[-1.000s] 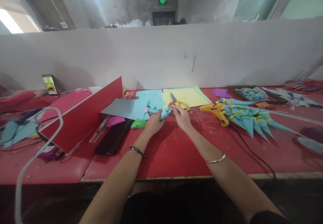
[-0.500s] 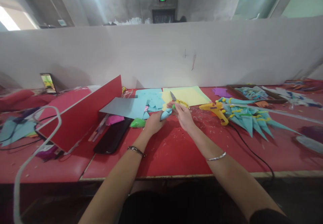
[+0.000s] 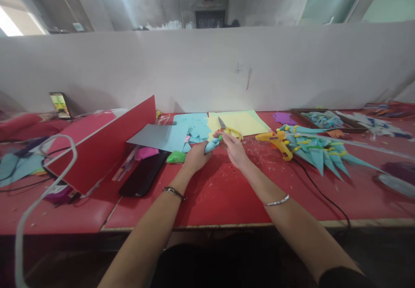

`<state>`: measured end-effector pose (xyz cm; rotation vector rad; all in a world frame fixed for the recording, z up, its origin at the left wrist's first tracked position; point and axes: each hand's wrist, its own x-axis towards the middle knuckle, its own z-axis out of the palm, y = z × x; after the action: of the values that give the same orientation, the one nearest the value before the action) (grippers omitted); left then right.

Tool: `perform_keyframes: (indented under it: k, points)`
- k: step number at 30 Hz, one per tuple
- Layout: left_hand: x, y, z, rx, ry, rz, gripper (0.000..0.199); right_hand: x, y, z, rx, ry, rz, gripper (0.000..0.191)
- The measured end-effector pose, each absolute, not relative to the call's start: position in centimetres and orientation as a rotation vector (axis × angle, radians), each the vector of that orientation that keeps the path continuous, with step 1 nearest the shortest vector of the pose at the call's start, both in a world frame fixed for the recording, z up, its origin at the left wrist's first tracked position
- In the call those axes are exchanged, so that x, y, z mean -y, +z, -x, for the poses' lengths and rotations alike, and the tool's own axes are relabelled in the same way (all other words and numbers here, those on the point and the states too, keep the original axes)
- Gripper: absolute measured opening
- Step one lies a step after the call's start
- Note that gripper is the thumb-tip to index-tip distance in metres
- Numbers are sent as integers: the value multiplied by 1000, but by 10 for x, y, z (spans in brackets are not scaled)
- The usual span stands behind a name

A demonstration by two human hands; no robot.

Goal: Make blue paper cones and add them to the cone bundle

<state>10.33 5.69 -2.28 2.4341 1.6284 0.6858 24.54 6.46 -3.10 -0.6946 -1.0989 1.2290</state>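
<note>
My left hand (image 3: 197,156) is closed around a light blue rolled piece (image 3: 212,144) near the middle of the table. At the tip of that piece is a small green bit (image 3: 221,137), and the fingers of my right hand (image 3: 234,148) are pinched at it. Just behind my right hand lie scissors with yellow handles (image 3: 234,132), partly over pale yellow sheets (image 3: 249,122). Small light blue paper pieces (image 3: 198,131) lie behind my left hand. A green packet (image 3: 176,157) is to the left of it.
A yellow glue gun (image 3: 275,142) with a black cord lies at right, beside several light blue pointed paper shapes (image 3: 319,154). A dark tray (image 3: 352,129) stands behind them. At left are a black case (image 3: 144,175), a leaning red board (image 3: 106,149) and a propped phone (image 3: 60,105).
The fingers of my right hand have shifted slightly at the green tip. My left hand still holds the blue piece, almost in the same place.
</note>
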Motion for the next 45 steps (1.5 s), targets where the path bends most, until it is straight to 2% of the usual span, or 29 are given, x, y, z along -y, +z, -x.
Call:
perform_keyframes:
  k: [12, 16, 24, 32, 35, 39, 42, 45]
  points:
    - [-61, -28, -104, -1594, 742, -2416, 18, -65, -36, -240, 1104, 1293, 649, 39]
    - [-62, -30, -103, -1554, 794, -2410, 15, -69, -39, -242, 1167, 1253, 706, 48]
    - [-66, -32, -102, -1590, 832, -2375, 14, -61, -32, -245, 1482, 876, 813, 50]
    - [-68, -34, -104, -1570, 892, -2357, 16, -63, -32, -246, 1501, 772, 876, 43]
    - [-68, -33, -105, -1587, 913, -2305, 17, -73, -38, -257, 1552, 536, 1011, 34]
    - [-67, -30, -105, -1603, 961, -2158, 20, -82, -50, -269, 1989, 236, 1289, 28]
    - [-66, -28, -107, -1554, 993, -2047, 22, -84, -58, -270, 2107, 179, 1445, 34]
    - [-66, -29, -109, -1470, 1038, -1938, 22, -87, -61, -270, 2116, 177, 1452, 27]
